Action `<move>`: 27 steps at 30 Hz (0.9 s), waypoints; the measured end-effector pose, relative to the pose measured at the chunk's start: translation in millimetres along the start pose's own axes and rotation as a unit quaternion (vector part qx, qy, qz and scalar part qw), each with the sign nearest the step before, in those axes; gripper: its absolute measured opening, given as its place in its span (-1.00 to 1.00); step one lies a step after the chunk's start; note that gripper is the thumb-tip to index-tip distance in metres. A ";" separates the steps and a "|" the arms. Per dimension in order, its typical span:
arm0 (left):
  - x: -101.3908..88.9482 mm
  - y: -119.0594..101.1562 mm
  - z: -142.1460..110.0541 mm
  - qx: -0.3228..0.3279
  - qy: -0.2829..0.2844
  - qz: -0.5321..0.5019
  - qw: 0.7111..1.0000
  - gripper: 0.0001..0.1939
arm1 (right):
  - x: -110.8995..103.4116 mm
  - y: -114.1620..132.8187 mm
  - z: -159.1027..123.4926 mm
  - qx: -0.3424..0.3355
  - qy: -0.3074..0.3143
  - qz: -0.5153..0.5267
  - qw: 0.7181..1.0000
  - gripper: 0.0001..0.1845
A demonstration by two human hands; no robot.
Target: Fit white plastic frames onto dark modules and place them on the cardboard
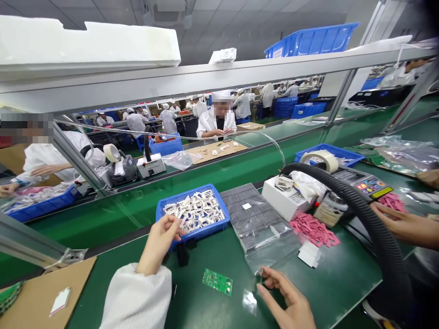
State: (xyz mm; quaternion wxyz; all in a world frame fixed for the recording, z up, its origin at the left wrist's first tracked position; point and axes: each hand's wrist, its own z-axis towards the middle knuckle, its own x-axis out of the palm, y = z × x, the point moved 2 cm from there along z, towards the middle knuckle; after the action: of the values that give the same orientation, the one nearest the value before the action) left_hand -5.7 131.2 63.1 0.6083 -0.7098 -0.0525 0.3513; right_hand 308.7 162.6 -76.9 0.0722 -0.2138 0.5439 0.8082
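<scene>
My left hand (pixel 166 233) is at the near left corner of a blue tray (pixel 224 221) heaped with small white plastic parts (pixel 196 209). Its fingers are curled together against the parts, and their tips are partly hidden. Thumb and forefinger of my right hand (pixel 283 292) pinch something small and thin, too fine to name, by the open end of a clear plastic bag (pixel 274 250). Between the hands a green circuit board (pixel 217 281) lies flat on the green table. Close to my right fingertips is a small clear film piece (pixel 249 301).
Rows of thin grey strips (pixel 254 214) lie beside the tray. Pink pieces (pixel 313 229), a white box (pixel 286 197) and a black flexible hose (pixel 363 214) stand right. A cardboard sheet (pixel 37 304) lies left. A co-worker's hand (pixel 406 221) is at the right edge.
</scene>
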 end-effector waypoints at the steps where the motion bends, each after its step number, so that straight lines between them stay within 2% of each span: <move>1: 6.2 -1.8 -10.0 0.002 0.006 -0.018 1.000 -0.65 | -0.1 -0.3 -0.2 0.000 0.003 -0.001 1.000 -0.66; 3: 23.1 -2.2 -30.9 -0.002 0.035 -0.058 0.998 -0.60 | -0.3 -0.1 -0.4 0.004 0.005 0.000 1.000 -0.65; 5: 44.7 2.9 -51.2 -0.033 0.110 -0.144 0.983 -0.57 | -0.4 0.7 -0.4 0.012 0.006 -0.003 1.000 -0.65; 7: 66.9 12.2 -69.1 -0.078 0.203 -0.262 0.940 -0.60 | -0.1 1.4 -0.4 0.018 0.004 -0.007 1.000 -0.64; 9: 84.7 23.7 -82.3 -0.111 0.261 -0.336 0.898 -0.59 | 0.4 1.3 -0.5 0.019 -0.001 -0.008 1.000 -0.64; 11: 96.5 34.4 -89.8 -0.110 0.274 -0.360 0.885 -0.70 | 0.9 0.5 -0.7 0.020 -0.007 -0.005 1.000 -0.63; 15: 107.1 43.6 -96.2 -0.025 0.255 -0.376 0.890 -0.81 | -0.4 3.4 0.3 0.029 0.005 0.034 0.999 -0.62; 17: 111.3 45.6 -100.2 -0.072 0.272 -0.408 0.868 -0.80 | -1.1 11.7 2.6 0.034 0.057 0.098 0.993 -0.65; 19: 115.0 46.7 -105.1 -0.156 0.292 -0.456 0.826 -0.78 | -1.5 25.6 5.9 0.027 0.130 0.173 0.976 -0.67; 21: 116.7 45.4 -109.0 -0.200 0.305 -0.489 0.792 -0.74 | -2.5 41.6 9.8 0.015 0.188 0.220 0.957 -0.67; 23: 116.7 42.7 -111.1 -0.204 0.315 -0.500 0.780 -0.67 | -3.7 55.2 13.8 0.015 0.220 0.221 0.950 -0.66; 27: 116.0 37.8 -112.4 -0.198 0.334 -0.493 0.779 -0.57 | -4.1 68.1 20.1 0.042 0.253 0.172 0.951 -0.69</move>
State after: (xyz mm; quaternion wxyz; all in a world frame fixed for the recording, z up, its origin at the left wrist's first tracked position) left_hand 130.9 86.9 -19.9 0.5238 -0.7645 -0.2574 -0.2736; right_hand 283.3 154.3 -11.0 -0.1988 -0.3110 0.6065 0.7042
